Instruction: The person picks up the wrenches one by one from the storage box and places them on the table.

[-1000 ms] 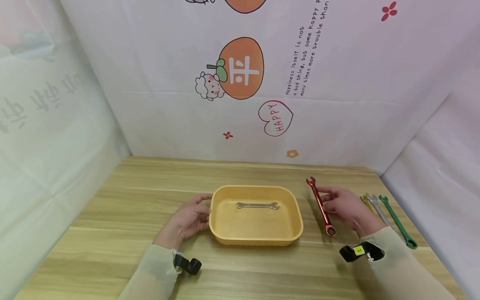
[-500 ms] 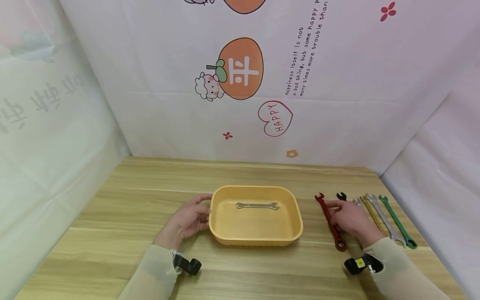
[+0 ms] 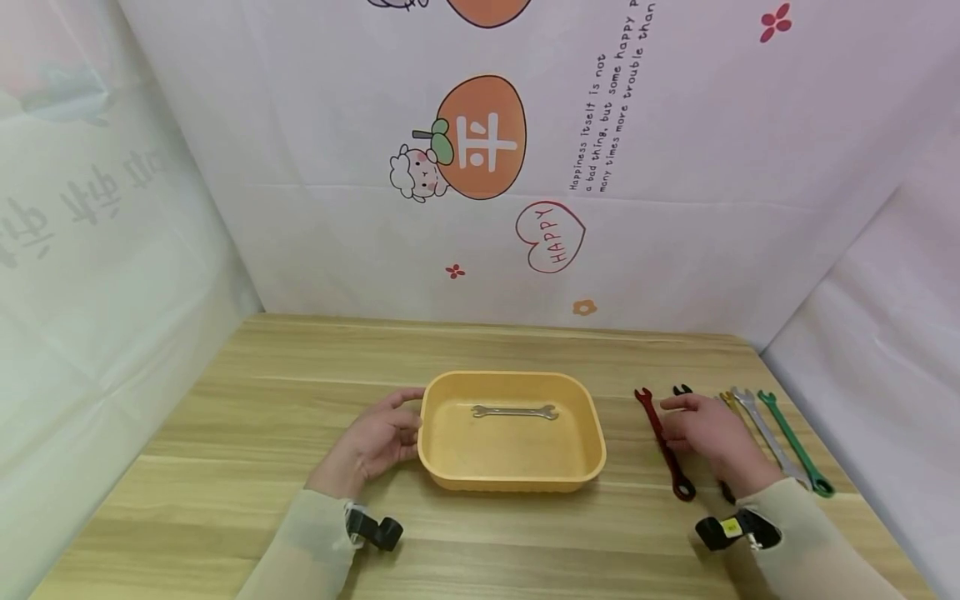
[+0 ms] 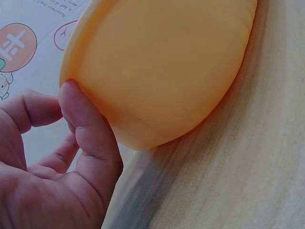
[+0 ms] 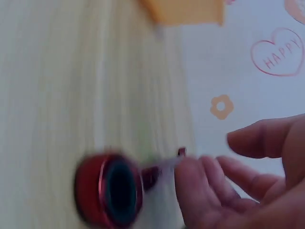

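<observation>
My left hand (image 3: 382,433) touches the left side of a yellow plastic bin (image 3: 512,483), fingers loosely bent. In the left wrist view, the thumb (image 4: 83,114) lies against the bin's outer wall near the rim. My right hand (image 3: 708,435) is just right of a red combination wrench (image 3: 677,471) lying on the table. In the right wrist view, the wrench's ring end (image 5: 90,191) is large and blurred, and thumb and fingers stand apart with nothing between them. Partly under the right hand is a black wrench (image 3: 682,389). A small silver open-end wrench (image 3: 515,412) lies in the bin.
Right of the right hand lie a gold wrench (image 3: 729,402), partly covered, a silver wrench (image 3: 772,437) and a green wrench (image 3: 797,442). White printed cloth (image 3: 337,242) hangs behind the wooden table (image 3: 247,417) and along both sides.
The red wrench, held tilted by my right hand a second ago, has come down to the right onto the table. The right hand has let go and shifted slightly right. My left hand is unchanged.
</observation>
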`<state>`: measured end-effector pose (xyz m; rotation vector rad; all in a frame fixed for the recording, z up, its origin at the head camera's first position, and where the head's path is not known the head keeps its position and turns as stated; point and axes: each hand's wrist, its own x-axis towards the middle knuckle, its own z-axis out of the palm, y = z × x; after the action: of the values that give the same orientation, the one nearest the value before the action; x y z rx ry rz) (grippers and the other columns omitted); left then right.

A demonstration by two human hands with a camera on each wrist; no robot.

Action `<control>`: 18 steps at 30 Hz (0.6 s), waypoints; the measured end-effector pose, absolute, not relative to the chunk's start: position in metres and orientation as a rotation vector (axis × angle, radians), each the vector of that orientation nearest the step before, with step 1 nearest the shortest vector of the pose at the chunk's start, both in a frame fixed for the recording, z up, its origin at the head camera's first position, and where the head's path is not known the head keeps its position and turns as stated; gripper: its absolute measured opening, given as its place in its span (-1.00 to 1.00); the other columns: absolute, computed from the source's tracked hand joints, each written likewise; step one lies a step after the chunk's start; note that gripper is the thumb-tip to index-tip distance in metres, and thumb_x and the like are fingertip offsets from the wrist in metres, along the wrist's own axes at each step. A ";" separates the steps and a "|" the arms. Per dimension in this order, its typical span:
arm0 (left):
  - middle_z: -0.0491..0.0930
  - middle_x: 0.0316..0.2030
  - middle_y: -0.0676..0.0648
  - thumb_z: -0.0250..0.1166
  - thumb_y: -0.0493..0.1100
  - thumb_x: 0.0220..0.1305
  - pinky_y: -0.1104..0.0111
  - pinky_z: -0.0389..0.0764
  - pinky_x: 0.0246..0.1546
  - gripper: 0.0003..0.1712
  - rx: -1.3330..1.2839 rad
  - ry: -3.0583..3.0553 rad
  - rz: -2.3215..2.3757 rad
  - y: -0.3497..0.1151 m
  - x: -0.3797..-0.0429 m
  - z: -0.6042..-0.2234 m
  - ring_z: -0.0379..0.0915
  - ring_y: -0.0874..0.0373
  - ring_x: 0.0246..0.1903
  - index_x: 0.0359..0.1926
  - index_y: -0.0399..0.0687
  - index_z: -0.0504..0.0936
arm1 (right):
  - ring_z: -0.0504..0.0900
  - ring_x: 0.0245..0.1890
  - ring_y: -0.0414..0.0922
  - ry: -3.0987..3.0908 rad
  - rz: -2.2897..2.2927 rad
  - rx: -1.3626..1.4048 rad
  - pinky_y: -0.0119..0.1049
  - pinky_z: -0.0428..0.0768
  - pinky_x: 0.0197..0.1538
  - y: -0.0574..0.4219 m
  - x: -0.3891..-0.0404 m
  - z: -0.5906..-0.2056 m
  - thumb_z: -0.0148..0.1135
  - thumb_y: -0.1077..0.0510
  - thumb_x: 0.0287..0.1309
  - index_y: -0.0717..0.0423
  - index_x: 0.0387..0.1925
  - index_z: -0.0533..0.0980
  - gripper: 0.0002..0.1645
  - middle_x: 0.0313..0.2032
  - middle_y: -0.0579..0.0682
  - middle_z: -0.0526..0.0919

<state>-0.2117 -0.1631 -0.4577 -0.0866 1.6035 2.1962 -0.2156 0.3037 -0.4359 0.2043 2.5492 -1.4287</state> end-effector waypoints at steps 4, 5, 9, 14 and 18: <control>0.54 -0.42 -0.12 0.09 -0.46 0.23 0.36 0.56 -0.44 -0.33 -0.084 1.604 2.197 -0.163 -0.211 -0.457 0.48 0.17 -0.50 0.38 -0.20 0.25 | 0.69 -0.10 0.09 2.127 -1.837 0.262 -0.03 0.65 -0.05 0.303 -0.215 -0.441 -0.01 0.26 0.46 0.57 0.36 0.13 -0.40 -0.03 0.31 0.63; 0.54 -0.42 -0.12 0.09 -0.46 0.23 0.36 0.56 -0.44 -0.33 -0.083 1.604 2.196 -0.163 -0.211 -0.457 0.48 0.17 -0.50 0.38 -0.20 0.25 | 0.68 -0.09 0.08 2.054 -1.889 0.281 -0.02 0.64 -0.03 0.303 -0.214 -0.443 -0.03 0.26 0.47 0.57 0.36 0.11 -0.39 -0.04 0.29 0.64; 0.54 -0.41 -0.12 0.09 -0.46 0.23 0.36 0.56 -0.44 -0.33 -0.088 1.601 2.197 -0.163 -0.212 -0.457 0.48 0.17 -0.50 0.38 -0.20 0.26 | 0.68 -0.09 0.01 1.983 -1.953 0.312 -0.04 0.63 0.00 0.307 -0.214 -0.448 -0.07 0.21 0.51 0.59 0.35 0.08 -0.39 -0.06 0.20 0.66; 0.54 -0.40 -0.13 0.10 -0.46 0.23 0.35 0.56 -0.44 -0.33 -0.092 1.599 2.201 -0.163 -0.211 -0.456 0.48 0.17 -0.49 0.38 -0.21 0.26 | 0.68 -0.10 -0.03 2.006 -1.957 0.331 -0.07 0.64 -0.01 0.316 -0.215 -0.450 -0.05 0.18 0.50 0.58 0.34 0.09 -0.38 -0.09 0.15 0.67; 0.54 -0.41 -0.12 0.10 -0.46 0.23 0.36 0.56 -0.44 -0.34 -0.090 1.594 2.204 -0.163 -0.211 -0.456 0.48 0.17 -0.49 0.38 -0.21 0.26 | 0.68 -0.11 -0.04 2.004 -1.967 0.343 -0.07 0.64 -0.01 0.324 -0.215 -0.448 -0.04 0.18 0.50 0.57 0.34 0.09 -0.37 -0.12 0.12 0.68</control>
<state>-0.2111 -0.1634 -0.4562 -0.0900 1.5941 2.2040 -0.2150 0.3236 -0.4478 0.3433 2.0036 -1.9668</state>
